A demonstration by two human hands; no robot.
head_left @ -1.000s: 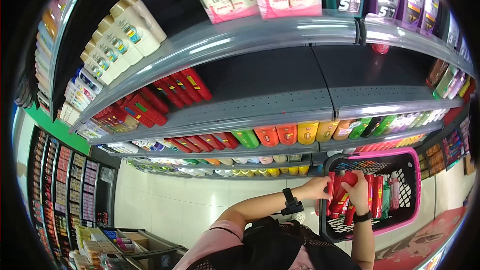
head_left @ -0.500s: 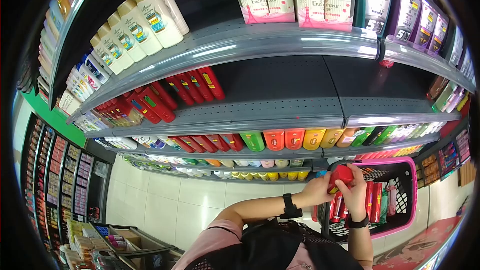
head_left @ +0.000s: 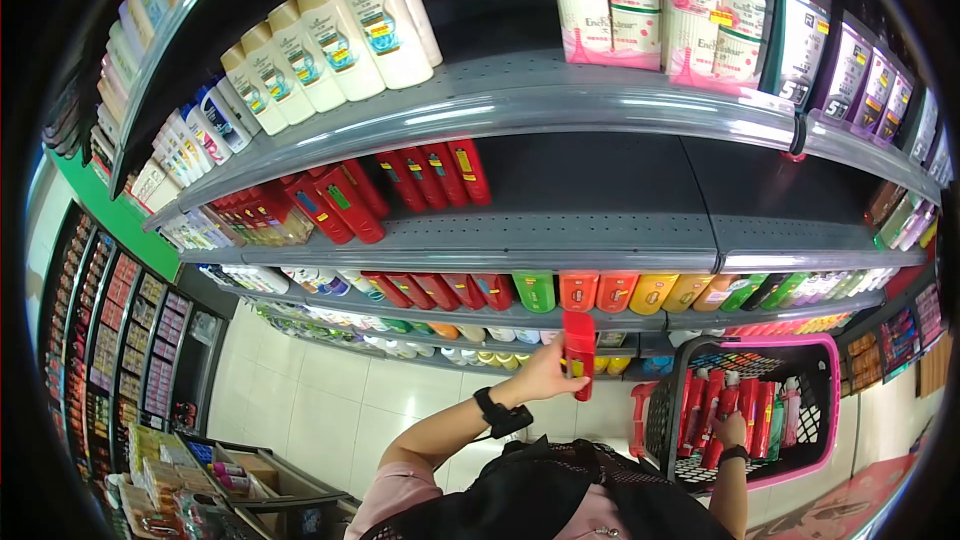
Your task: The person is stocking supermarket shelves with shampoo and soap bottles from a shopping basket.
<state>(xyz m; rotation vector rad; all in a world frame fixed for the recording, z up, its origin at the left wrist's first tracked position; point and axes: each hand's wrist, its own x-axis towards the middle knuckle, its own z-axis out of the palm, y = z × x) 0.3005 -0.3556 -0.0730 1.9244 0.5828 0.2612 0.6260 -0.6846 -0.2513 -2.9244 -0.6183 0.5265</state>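
A red bottle [head_left: 579, 340] is upright in my left hand [head_left: 543, 372], in front of the lower shelf and left of the basket. My right hand [head_left: 731, 430] reaches into the black basket with a pink rim [head_left: 832, 395], its fingers on a red bottle [head_left: 727, 400]. Around that hand, more red bottles [head_left: 764, 415] stand in the basket, with green and pink bottles [head_left: 790, 410] to their right.
Red bottles [head_left: 470, 172] stand at the left of the middle shelf [head_left: 600, 230]. Cream bottles [head_left: 385, 25] and boxed sets [head_left: 710, 30] fill parts of the top shelf. Green, orange and yellow bottles [head_left: 653, 292] line the shelf below. At lower left is a display stand [head_left: 270, 490].
My hands have moved apart. The left went left with a red bottle, now upright; the right went down into the basket. The view has shifted, with the shelves appearing lower and further right.
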